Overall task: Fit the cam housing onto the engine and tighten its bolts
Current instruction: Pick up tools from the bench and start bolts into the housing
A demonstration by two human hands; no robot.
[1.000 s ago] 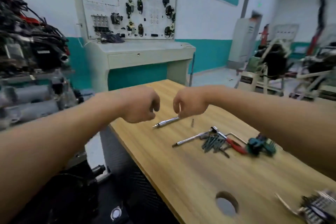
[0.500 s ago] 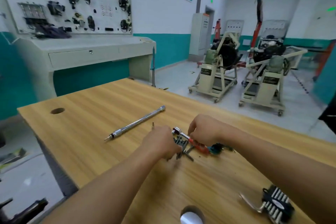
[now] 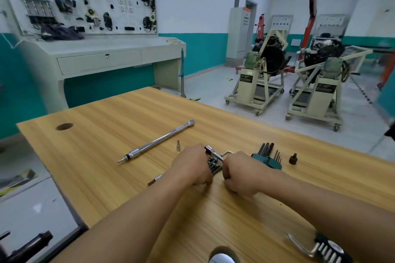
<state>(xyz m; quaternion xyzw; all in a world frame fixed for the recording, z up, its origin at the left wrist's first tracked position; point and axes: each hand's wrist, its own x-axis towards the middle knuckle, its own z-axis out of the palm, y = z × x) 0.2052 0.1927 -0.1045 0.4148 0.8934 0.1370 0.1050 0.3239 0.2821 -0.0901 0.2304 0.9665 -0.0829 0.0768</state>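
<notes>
The step in hand looks like gathering fasteners and a tool, ahead of any fitting. Both hands are low on the desk (image 3: pixel 96 166), close together over a small heap of dark bolts (image 3: pixel 213 166). The right hand (image 3: pixel 241 174) is curled round the handle of a ratchet (image 3: pixel 210 150), whose chrome head pokes out toward the left hand (image 3: pixel 192 164). The left hand's fingers bend down onto the heap, but whether they pinch a bolt is hidden under the knuckles. The cam housing is not in view, nor is the engine it belongs to (two engines on stands (image 3: pixel 271 57) sit far off across the floor).

The next move probably calls for lifting the ratchet clear and scooping up the bolts without scattering them, since loose bolts may roll.

Room is tight to the right, where a hex key set (image 3: pixel 267 157) lies just beside the right hand, with a small black socket (image 3: pixel 293 158) beyond it. A bit socket (image 3: pixel 178 145) stands upright just past the left hand, and a long chrome bar (image 3: pixel 156 142) lies diagonally farther left. Bare wood opens toward the desk's left edge, which drops to the floor. One round hole (image 3: pixel 64 126) sits at the far left corner, and another (image 3: pixel 222 256) at the near edge between the forearms.
</notes>
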